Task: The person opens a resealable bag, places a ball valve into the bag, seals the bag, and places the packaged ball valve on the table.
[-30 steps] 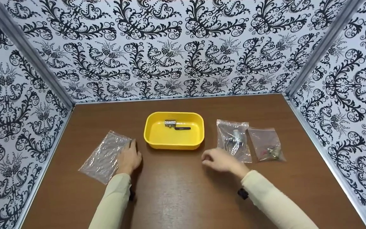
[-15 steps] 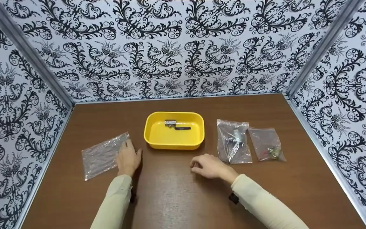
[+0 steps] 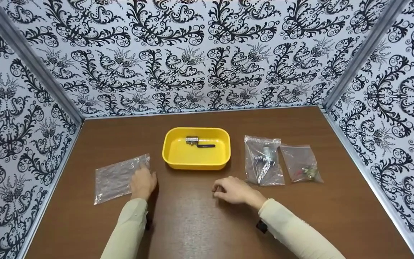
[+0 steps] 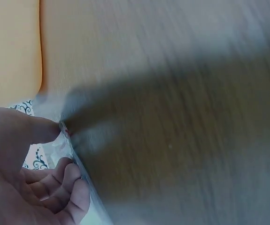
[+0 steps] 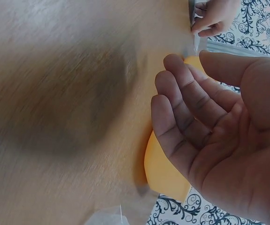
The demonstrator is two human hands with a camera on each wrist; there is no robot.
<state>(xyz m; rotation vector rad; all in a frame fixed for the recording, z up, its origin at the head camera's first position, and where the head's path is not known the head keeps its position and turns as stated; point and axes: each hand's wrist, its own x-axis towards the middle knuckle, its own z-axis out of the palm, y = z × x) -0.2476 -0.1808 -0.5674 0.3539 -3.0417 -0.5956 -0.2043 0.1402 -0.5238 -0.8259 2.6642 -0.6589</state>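
Note:
My left hand (image 3: 143, 183) pinches the right side of a flat clear plastic bag (image 3: 113, 181) on the table. In the left wrist view its thumb meets the bag's edge, and the other fingers (image 4: 81, 194) curl beside it. My right hand (image 3: 233, 190) hovers low over the table right of centre, holding nothing, its fingers (image 5: 165, 115) loosely bent. Between the hands and farther back stands a yellow plastic tray (image 3: 196, 166). A metal ball valve (image 3: 192, 140) with a black lever handle lies inside it.
Right of the tray lies a clear bag (image 3: 253, 172) with a grey and metal fitting inside. Beside it is a smaller zip bag (image 3: 295, 156) holding brass-coloured and red parts. Patterned wall panels (image 3: 207, 72) enclose the table's back and sides.
The plastic bag under my left hand has turned and shifted slightly toward me; the left fingers have curled more. My right hand has moved left and nearer, away from the bagged fitting.

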